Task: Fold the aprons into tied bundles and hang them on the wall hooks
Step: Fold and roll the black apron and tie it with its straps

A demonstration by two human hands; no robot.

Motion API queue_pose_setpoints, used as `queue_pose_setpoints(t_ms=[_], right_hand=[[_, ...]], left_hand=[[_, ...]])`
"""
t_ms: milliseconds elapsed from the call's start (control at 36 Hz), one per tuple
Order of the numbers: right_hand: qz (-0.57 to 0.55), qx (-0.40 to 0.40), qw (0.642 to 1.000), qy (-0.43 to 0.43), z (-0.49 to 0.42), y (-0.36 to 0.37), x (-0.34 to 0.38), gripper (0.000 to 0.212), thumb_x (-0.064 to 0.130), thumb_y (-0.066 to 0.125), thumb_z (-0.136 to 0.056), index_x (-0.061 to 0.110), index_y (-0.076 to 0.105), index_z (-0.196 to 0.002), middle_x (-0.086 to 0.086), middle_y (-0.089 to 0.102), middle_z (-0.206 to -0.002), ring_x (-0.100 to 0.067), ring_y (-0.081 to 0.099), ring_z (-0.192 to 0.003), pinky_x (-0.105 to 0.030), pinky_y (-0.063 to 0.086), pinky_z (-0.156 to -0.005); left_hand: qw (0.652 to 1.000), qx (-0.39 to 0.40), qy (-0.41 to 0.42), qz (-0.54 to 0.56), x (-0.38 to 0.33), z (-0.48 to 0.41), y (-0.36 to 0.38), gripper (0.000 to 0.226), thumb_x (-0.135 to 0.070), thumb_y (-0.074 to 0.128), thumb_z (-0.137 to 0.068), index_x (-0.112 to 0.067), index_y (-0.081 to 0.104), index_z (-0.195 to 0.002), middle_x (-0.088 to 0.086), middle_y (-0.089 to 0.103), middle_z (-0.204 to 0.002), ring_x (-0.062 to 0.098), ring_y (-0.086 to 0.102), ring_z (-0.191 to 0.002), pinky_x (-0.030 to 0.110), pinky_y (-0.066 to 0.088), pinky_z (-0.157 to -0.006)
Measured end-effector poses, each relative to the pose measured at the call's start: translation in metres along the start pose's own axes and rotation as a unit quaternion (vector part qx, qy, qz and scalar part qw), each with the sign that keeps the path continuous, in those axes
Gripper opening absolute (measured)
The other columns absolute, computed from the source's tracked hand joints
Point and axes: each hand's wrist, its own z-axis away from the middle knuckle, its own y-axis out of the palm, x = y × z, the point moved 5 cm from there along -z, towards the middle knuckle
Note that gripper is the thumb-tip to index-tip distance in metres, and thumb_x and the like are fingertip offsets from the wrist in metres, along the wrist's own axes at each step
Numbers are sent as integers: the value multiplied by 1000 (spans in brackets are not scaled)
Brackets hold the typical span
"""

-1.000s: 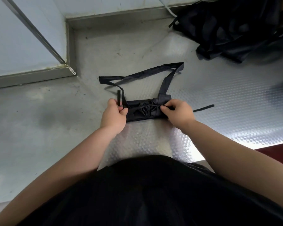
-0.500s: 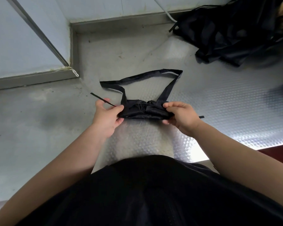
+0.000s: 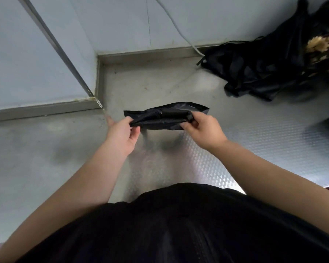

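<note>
Between both hands, up off the counter (image 3: 254, 141), sits the bundle (image 3: 165, 118). It's a black apron folded down into a short, fat roll, lying roughly level and crosswise.

Right hand (image 3: 202, 128) has it properly: fingers curled over the top of the right end, thumb tucked under, so that end is wrapped tight.

Left hand (image 3: 123, 134) is less clear tbh. The bundle's left end sits in the fork between thumb and fingers and touches the hand there, with the thumb just below the cloth. But the fingers look stretched out away from the body and they're smeared with blur, so I can't tell if it's really gripping or just touching.

A flat black flap sticks out past the right hand's knuckles on the far side. Straight below both hands there's a soft shadow on the counter, so the bundle is clearly lifted, not resting.

Well beyond the right hand, off to its outer side against the wall (image 3: 122, 25), there's a pile (image 3: 260, 71) of more black aprons, loose and crumpled, straps hanging out. A pale cable (image 3: 179, 29) runs down the wall and ends up by that pile. On the near side of both hands, the forearms lead back to a black shirt (image 3: 179, 224).
</note>
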Motion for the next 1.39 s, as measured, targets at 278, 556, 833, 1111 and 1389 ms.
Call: queue_pose_setpoints(t_ms=[278,556,833,1111,1389], right_hand=[[-137,11,986,96,-20,-4,3,25,29,58,-92,7,68,-99,-12,71,-90,-24,68,-84,-43,55,-85],[-188,63,966,165,-29,-1,-5,23,25,56,-95,4,65,-95,0,57,-70,-9,49,-53,-15,40,-46],[-194,142,965,108,-30,-3,10,6,19,60,-93,15,65,-94,-3,68,-85,-16,65,-74,-20,55,-64],[-150,123,977,88,-23,-6,12,8,24,59,-92,23,60,-84,3,67,-81,-12,65,-75,-20,54,-69],[-36,36,995,85,-26,-8,22,34,40,56,-91,7,64,-90,-7,68,-83,-22,65,-83,-33,54,-74]], left_hand=[[989,25,99,-109,-8,21,12,28,-3,46,-92,-15,60,-72,5,52,-69,11,44,-58,16,50,-46],[877,131,276,-371,-18,16,14,7,-13,61,-89,-19,63,-92,-3,67,-84,-1,62,-62,19,49,-65],[858,18,254,-447,-18,15,20,31,-36,45,-97,-7,44,-107,9,55,-99,31,56,-98,35,43,-78],[854,3,246,-459,-12,29,25,57,-50,73,-73,-13,41,-102,-3,52,-90,18,56,-87,30,44,-68],[746,-98,364,-549,-16,50,38,59,-48,73,-72,-5,45,-101,11,59,-100,34,56,-99,42,46,-81]])
